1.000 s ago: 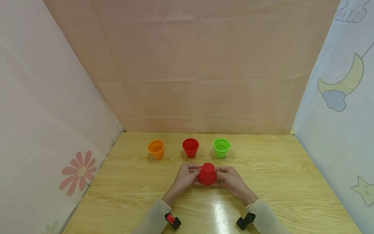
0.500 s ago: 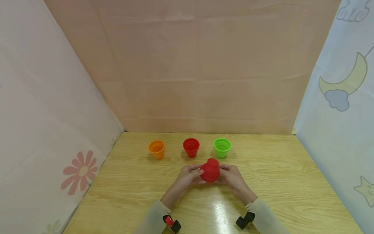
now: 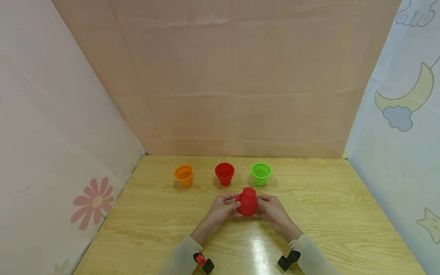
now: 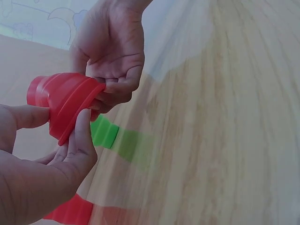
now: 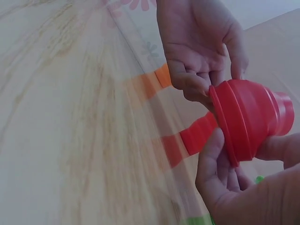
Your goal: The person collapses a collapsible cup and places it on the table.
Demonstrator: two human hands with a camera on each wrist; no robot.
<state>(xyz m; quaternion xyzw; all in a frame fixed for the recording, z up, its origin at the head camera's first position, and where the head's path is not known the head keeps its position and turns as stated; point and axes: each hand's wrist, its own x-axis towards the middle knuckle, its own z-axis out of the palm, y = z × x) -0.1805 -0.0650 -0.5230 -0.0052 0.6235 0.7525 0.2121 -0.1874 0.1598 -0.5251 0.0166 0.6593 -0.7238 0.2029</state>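
Observation:
Between both hands is a red collapsible cup (image 3: 248,203), its narrow base up and its wide rim down toward the table. Its ringed side bulges unevenly in the left wrist view. My left hand (image 3: 221,208) pinches it from the left, thumb on the outer wall and fingers at the rim. From the right, my right hand (image 3: 273,211) grips it the same way, as the right wrist view (image 5: 248,183) of that hand shows. The cup's inside is hidden.
Along the back of the wooden table (image 3: 144,214) stand an orange cup (image 3: 184,175), a second red cup (image 3: 225,174) and a green cup (image 3: 261,174), all upright. A tan backdrop (image 3: 230,95) rises behind them, with patterned sheets at both sides.
The held red cup has shifted slightly right, and its base has tilted a little. Both hands keep their hold. The three standing cups stay where they were.

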